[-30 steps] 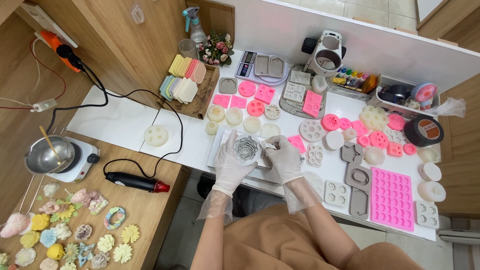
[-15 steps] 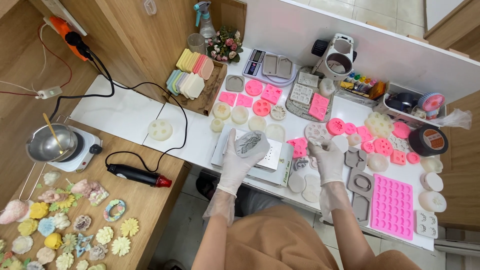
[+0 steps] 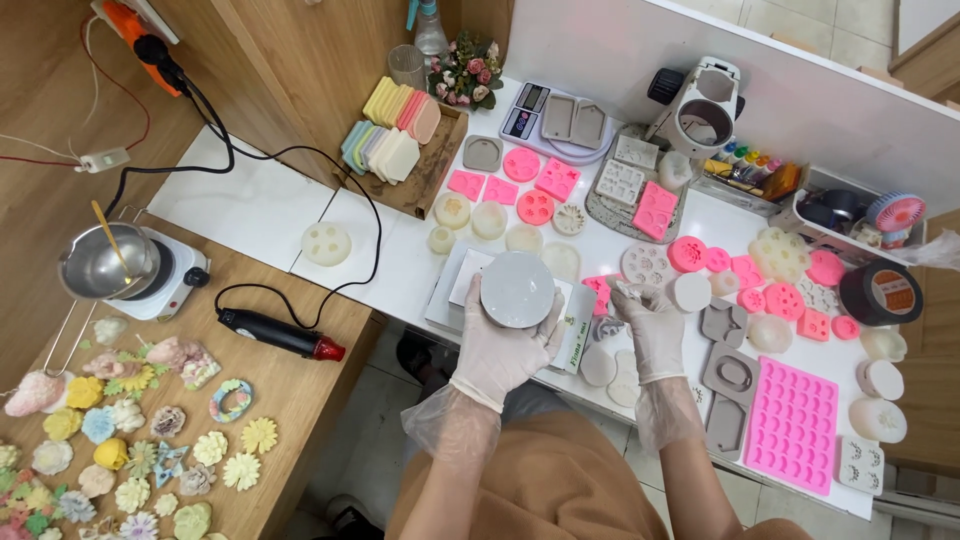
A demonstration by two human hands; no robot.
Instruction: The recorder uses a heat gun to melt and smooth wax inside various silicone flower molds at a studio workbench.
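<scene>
Both my hands wear clear plastic gloves. My left hand (image 3: pixel 500 345) grips a round grey silicone mould (image 3: pixel 517 290), turned so its plain smooth back faces up, above a white tray (image 3: pixel 450 290) near the counter's front edge. My right hand (image 3: pixel 648 325) is to the right of it, fingers pinched on a small pale cast piece (image 3: pixel 628 292) over several flat grey moulds (image 3: pixel 600 365). A white round mould (image 3: pixel 648 264) lies just beyond my right fingers.
Pink, white and grey moulds cover the white counter, with a large pink tray mould (image 3: pixel 792 412) at right. A scale (image 3: pixel 545 120), tape roll (image 3: pixel 880 293) and small fan (image 3: pixel 895 212) stand behind. At left: hot plate with pot (image 3: pixel 105 265), heat gun (image 3: pixel 280 335), several cast flowers (image 3: pixel 120 450).
The grey mould in my left hand has been flipped from patterned side up to smooth back up. My right hand moved right from the mould, pinching a small pale piece.
</scene>
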